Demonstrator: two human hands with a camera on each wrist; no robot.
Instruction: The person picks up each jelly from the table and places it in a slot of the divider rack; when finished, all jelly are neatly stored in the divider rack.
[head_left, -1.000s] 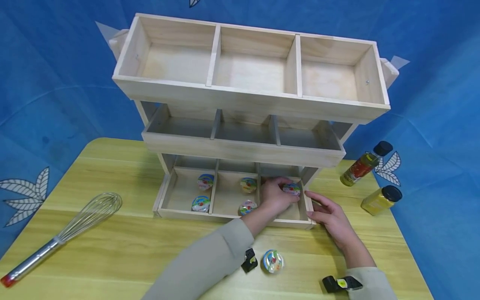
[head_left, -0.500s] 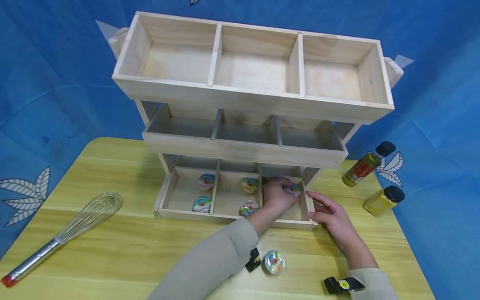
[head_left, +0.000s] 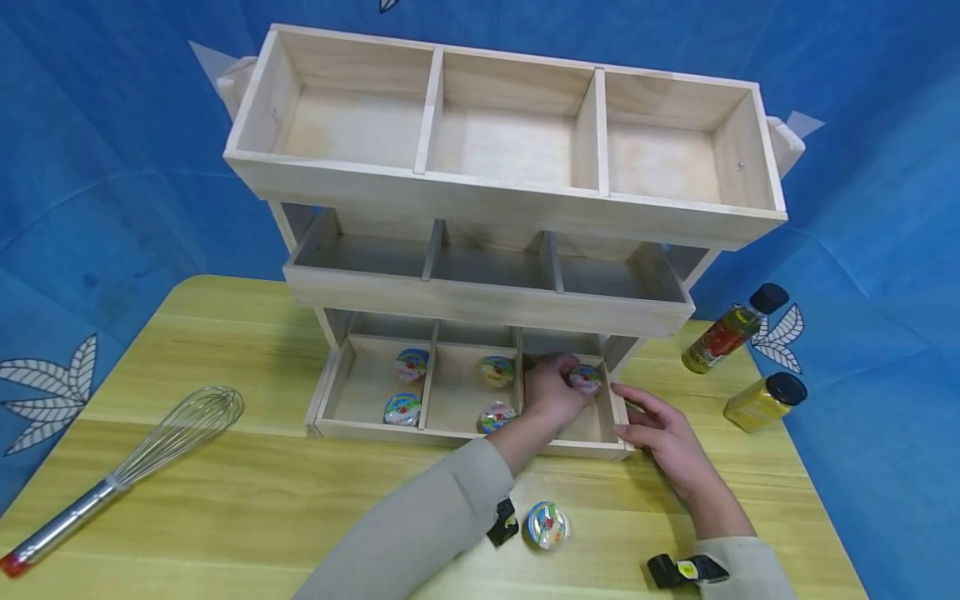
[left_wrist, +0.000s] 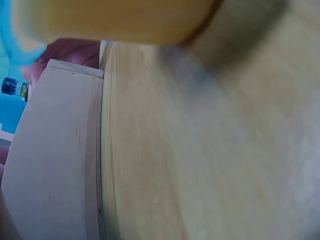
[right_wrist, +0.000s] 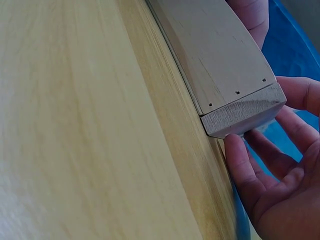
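In the head view my left hand (head_left: 555, 393) reaches into the right compartment of the shelf's lowest tray (head_left: 465, 435). Its fingers hold a small jelly cup (head_left: 585, 379) with a printed foil lid facing up; part of the cup is hidden by the hand. My right hand (head_left: 667, 437) touches the tray's right end with thumb and fingertips, its fingers loosely bent, also seen in the right wrist view against the wooden end (right_wrist: 245, 112). Two jelly cups lie in the left compartment and two in the middle one. Another jelly cup (head_left: 547, 525) stands on the table.
The three-tier wooden shelf's upper trays (head_left: 495, 179) overhang the lowest one. To its right stand an oil bottle (head_left: 723, 333) and a yellow jar (head_left: 761, 404). A whisk (head_left: 161, 450) lies at the left. A blurred orange jelly cup (left_wrist: 120, 20) looms in the left wrist view.
The jelly cup in my left hand has shifted slightly and its lid shows more fully now. My right hand stays at the tray's end.
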